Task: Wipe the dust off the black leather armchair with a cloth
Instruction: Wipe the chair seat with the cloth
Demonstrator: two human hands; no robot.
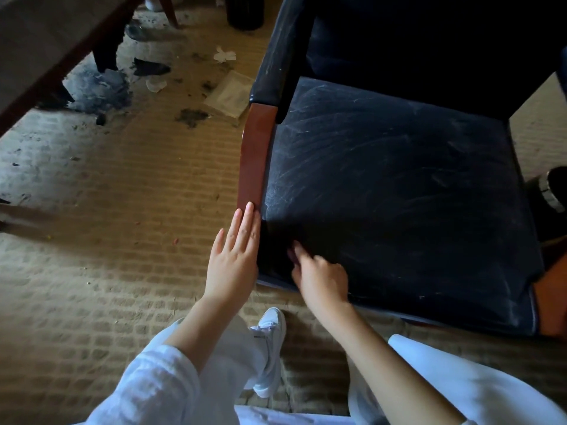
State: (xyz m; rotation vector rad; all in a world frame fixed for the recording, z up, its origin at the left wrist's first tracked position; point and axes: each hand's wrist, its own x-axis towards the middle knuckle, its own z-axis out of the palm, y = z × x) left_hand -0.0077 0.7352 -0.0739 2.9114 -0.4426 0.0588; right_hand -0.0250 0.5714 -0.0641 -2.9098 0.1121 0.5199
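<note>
Sitting right of centre: one black leather armchair (399, 194), seat dusty with pale streaks all over. Two wooden arm fronts show, the left armrest (256, 154) reddish brown and the right one (552, 302) only partly in frame at the edge.

Two hands, both bare, both at the seat's near left corner and close together but not touching. Left hand (233, 259) is flat, its fingers (245, 222) straight and together, lying along the outer side of the corner with the tips at the lower end of the left armrest; holds nothing. Right hand (319, 277) rests on the seat just inside that corner, fingers curled, tips in a very dark patch. Can't tell if that patch is shadow or a dark cloth, so can't tell if the hand grips anything. No cloth plainly made out.

Two white sleeves pushed up the forearms. One white shoe (270, 348) on the carpet (107, 240) between the arms. One dark shoe (552, 191) at the right edge.

Floor litter upper left: two white crumpled scraps (224, 54) (156, 84), one flat clear packet (228, 95), several dark stains. One table (36, 41) in the top left corner.
</note>
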